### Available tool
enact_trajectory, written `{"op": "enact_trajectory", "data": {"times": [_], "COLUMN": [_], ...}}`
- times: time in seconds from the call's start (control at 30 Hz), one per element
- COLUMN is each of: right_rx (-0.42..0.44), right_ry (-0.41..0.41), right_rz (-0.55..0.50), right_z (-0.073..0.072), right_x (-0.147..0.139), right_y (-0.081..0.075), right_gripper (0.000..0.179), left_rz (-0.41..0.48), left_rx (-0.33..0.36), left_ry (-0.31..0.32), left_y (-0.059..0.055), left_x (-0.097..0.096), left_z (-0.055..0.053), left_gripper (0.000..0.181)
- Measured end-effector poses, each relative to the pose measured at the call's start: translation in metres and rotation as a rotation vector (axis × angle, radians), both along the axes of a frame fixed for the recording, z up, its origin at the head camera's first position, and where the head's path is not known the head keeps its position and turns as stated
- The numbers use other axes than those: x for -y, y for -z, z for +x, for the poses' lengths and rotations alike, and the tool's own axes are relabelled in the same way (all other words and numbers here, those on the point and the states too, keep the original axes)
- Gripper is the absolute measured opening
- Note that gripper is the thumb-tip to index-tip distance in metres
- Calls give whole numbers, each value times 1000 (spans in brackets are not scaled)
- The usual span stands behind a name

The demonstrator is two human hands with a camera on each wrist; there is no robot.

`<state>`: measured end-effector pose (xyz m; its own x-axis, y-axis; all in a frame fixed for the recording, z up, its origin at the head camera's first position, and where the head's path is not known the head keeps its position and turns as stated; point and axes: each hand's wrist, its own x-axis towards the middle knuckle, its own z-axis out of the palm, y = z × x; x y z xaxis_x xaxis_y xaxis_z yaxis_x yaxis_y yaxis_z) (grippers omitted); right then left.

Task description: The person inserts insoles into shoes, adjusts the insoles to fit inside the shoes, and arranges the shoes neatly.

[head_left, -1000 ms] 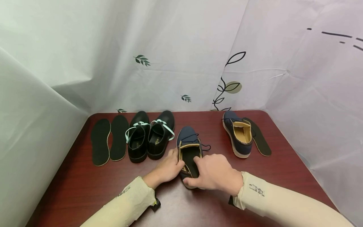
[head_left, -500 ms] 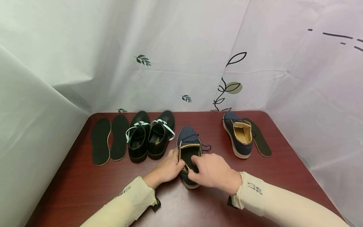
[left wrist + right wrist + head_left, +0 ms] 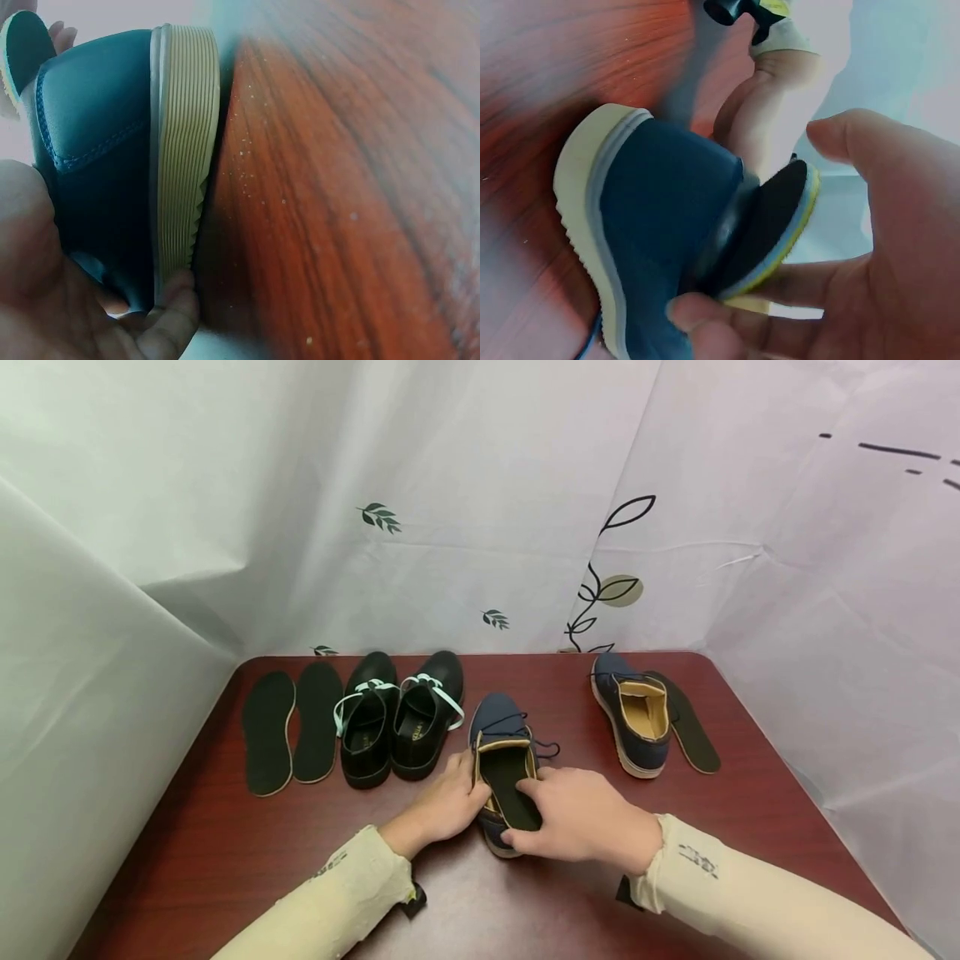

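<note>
We are viewing a held shoe (image 3: 497, 713), blue, which is resting on the table (image 3: 480, 897) between a person's two hands, its toe pointing away from us. A dark insole (image 3: 502, 768) is lying partly inside the held shoe, its heel end standing raised above the shoe's heel in both wrist views. At the held shoe's left side, the left hand (image 3: 444, 803) is gripping it, fingers wrapping down to the sole. At its right side, the right hand (image 3: 585, 820) is grasping the insole's edge with curled fingers; its thumb is standing apart from the insole in the right wrist view.

We are judging the step in hand to be the seating of this insole. For good results we are advising a firm left grip that is keeping the shoe flat, and a right hand that is guiding the insole's front fully toward the toe before lowering the heel; early pressing would be risking a buckle.

Outward from the held shoe, we are counting four shoes: this one, a second blue shoe (image 3: 641, 747) lying beyond it to the right, and two black shoes (image 3: 412, 752) standing to its left. We are counting four insoles: one inside it, two loose insoles (image 3: 268, 733) lying farthest left of it, and one spare insole (image 3: 696, 739) lying farthest right.
</note>
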<state>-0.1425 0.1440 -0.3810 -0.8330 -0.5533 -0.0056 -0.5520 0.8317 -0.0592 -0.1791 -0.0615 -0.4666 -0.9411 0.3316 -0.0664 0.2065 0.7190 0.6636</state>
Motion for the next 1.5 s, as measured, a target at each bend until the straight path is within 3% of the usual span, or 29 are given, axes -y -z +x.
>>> {"op": "enact_trajectory", "data": {"times": [0.3,0.63,0.9,1.27,1.5], "right_rx": [-59,-126,-57,39,115], "right_ry": [-149,-154,-221,-203,-192], "right_rz": [-112,-150,-245,-187,-191], "right_z": [-1,-11,-16,-7,-8], "right_x": [-12,-8,-6,-6,-4], "right_y": [6,22,29,40,42], "right_gripper": [37,33,17,34,23], "left_rz": [-12,-12,-28,-34,-38], "left_rx": [-2,2,11,-8,-3], "left_ry": [-22,-14,-6,-15,-28], "left_y": [-3,-1,-1,0,1], "left_x": [1,0,-1,-1,-2], "left_z": [0,0,0,0,0], "left_gripper": [64,63,63,61,62]}}
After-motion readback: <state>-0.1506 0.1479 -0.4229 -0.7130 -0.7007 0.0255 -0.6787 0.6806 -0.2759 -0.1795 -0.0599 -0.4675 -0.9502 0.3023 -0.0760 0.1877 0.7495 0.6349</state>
